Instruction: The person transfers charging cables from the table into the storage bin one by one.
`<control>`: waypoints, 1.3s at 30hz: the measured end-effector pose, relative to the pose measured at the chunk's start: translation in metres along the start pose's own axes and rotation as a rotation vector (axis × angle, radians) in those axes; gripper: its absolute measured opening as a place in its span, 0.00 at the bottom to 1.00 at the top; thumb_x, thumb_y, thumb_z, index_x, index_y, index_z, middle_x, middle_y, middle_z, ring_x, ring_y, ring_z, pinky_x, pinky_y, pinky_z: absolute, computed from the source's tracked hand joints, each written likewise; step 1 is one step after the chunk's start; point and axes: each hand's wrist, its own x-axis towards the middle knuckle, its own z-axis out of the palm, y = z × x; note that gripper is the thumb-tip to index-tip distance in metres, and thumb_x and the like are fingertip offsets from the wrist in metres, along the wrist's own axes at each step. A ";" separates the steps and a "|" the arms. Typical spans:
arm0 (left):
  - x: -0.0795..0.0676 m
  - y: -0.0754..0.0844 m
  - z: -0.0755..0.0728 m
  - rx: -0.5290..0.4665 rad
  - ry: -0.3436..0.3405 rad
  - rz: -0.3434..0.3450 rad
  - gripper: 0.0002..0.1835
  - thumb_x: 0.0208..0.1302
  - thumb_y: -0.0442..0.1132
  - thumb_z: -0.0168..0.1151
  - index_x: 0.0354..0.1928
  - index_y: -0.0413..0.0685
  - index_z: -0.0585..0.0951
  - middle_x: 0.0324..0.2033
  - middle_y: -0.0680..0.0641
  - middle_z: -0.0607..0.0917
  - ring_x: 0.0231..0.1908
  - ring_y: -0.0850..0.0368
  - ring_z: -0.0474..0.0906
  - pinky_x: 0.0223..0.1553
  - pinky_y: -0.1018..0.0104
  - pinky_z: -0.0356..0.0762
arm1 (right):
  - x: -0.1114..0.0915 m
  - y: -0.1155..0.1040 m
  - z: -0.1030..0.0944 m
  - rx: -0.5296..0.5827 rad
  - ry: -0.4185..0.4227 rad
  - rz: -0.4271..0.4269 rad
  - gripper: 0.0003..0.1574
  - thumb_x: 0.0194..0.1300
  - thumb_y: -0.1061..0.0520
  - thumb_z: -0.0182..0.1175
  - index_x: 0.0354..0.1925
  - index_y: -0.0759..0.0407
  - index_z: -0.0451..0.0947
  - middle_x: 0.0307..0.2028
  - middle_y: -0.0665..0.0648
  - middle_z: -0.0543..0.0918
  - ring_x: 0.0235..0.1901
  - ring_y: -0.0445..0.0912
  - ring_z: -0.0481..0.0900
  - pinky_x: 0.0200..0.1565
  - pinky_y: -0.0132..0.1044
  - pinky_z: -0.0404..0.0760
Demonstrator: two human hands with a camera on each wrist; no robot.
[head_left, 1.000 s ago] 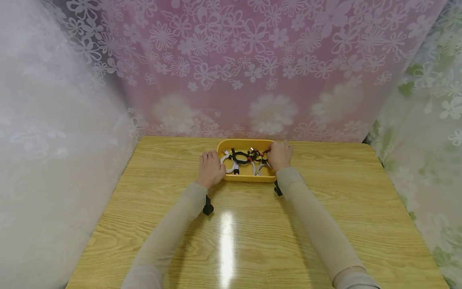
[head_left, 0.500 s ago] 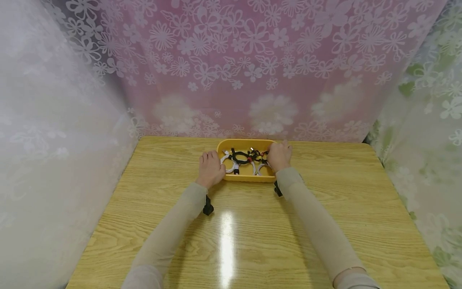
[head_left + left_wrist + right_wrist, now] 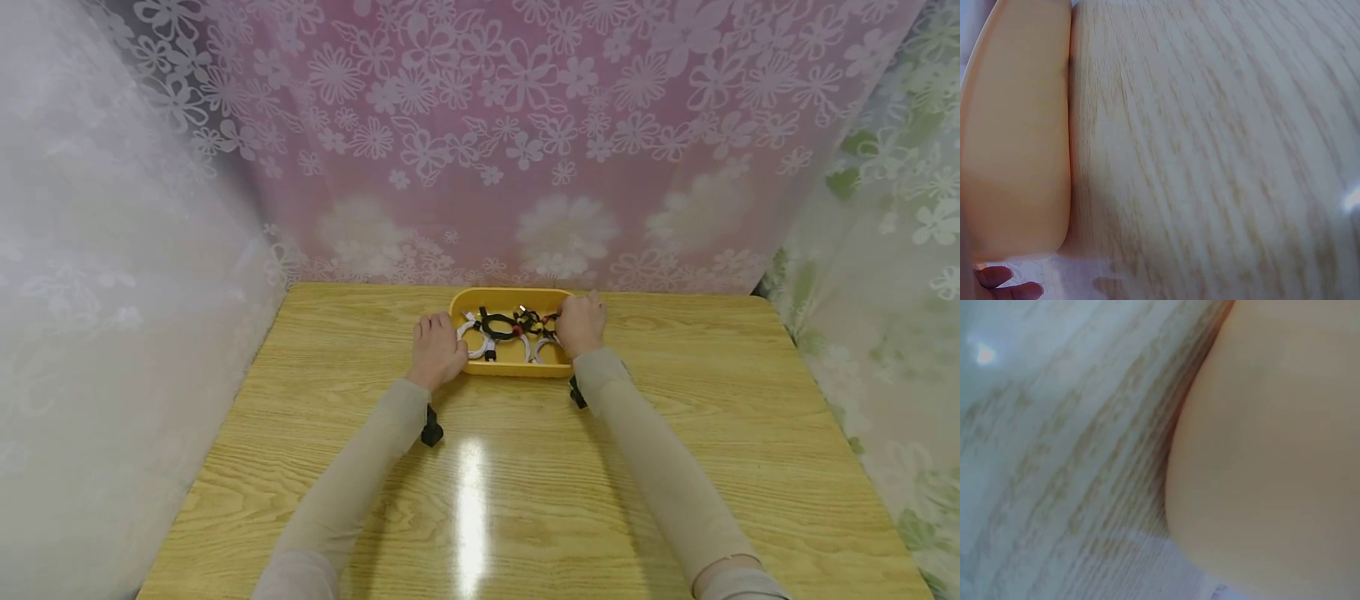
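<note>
A yellow plastic bin [image 3: 517, 369] stands at the table's far edge, its outer wall also filling much of the right wrist view. Inside lie a coiled white cable [image 3: 476, 356], a coiled black cable [image 3: 501, 337] and a tangle of black, red and yellow leads [image 3: 536, 327]. My left hand [image 3: 437, 350] grips the bin's left end, thumb at the rim; some of its fingertips [image 3: 1025, 291] show past the wall in the left wrist view. At the right end, my right hand [image 3: 581, 325] holds the rim, hiding that corner and part of the cables.
The wood-grain table [image 3: 517, 475] stretches from the bin toward me, with a bright light reflection on it. A pink floral curtain [image 3: 487, 167] hangs right behind the bin. Pale curtains flank both sides. A black wrist device [image 3: 432, 428] hangs under my left sleeve.
Over the last second my right hand has shifted very slightly on the right rim. The bin, the cables and my left hand stay in place.
</note>
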 end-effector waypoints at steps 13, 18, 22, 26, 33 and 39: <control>0.001 0.001 0.001 0.018 -0.005 0.009 0.17 0.68 0.42 0.43 0.51 0.36 0.67 0.47 0.36 0.71 0.51 0.39 0.64 0.60 0.47 0.57 | -0.004 0.003 -0.005 0.078 0.030 -0.005 0.15 0.62 0.67 0.57 0.40 0.59 0.89 0.41 0.62 0.87 0.53 0.65 0.72 0.53 0.61 0.71; 0.002 0.001 -0.001 0.025 -0.007 0.013 0.18 0.68 0.42 0.43 0.51 0.35 0.67 0.48 0.35 0.71 0.52 0.38 0.64 0.61 0.46 0.57 | -0.006 0.007 -0.009 0.113 0.033 -0.027 0.14 0.61 0.65 0.57 0.40 0.60 0.89 0.41 0.62 0.87 0.49 0.63 0.75 0.50 0.59 0.74; 0.002 0.001 -0.003 0.030 -0.014 0.012 0.17 0.69 0.42 0.45 0.50 0.36 0.67 0.48 0.35 0.72 0.52 0.38 0.64 0.60 0.46 0.58 | -0.010 0.009 -0.016 0.183 0.033 -0.061 0.14 0.63 0.63 0.57 0.42 0.63 0.88 0.40 0.63 0.87 0.44 0.61 0.79 0.48 0.56 0.77; 0.001 0.000 -0.006 0.044 -0.040 0.006 0.16 0.70 0.43 0.44 0.50 0.37 0.67 0.48 0.36 0.72 0.53 0.38 0.63 0.60 0.47 0.57 | -0.017 0.010 -0.024 0.236 0.027 -0.084 0.13 0.66 0.61 0.58 0.41 0.64 0.87 0.39 0.63 0.87 0.37 0.57 0.83 0.43 0.53 0.80; 0.000 0.001 -0.011 0.055 -0.066 0.018 0.17 0.71 0.44 0.44 0.50 0.36 0.68 0.50 0.35 0.72 0.56 0.37 0.63 0.61 0.46 0.56 | -0.028 0.009 -0.037 0.287 0.012 -0.103 0.14 0.67 0.58 0.58 0.41 0.63 0.87 0.38 0.62 0.87 0.36 0.56 0.83 0.41 0.52 0.80; -0.001 0.001 -0.017 0.076 -0.070 0.042 0.22 0.74 0.47 0.42 0.56 0.34 0.69 0.54 0.33 0.72 0.59 0.36 0.62 0.64 0.45 0.54 | -0.038 0.013 -0.047 0.317 -0.003 -0.122 0.15 0.68 0.55 0.58 0.44 0.62 0.86 0.41 0.61 0.87 0.39 0.56 0.83 0.41 0.51 0.79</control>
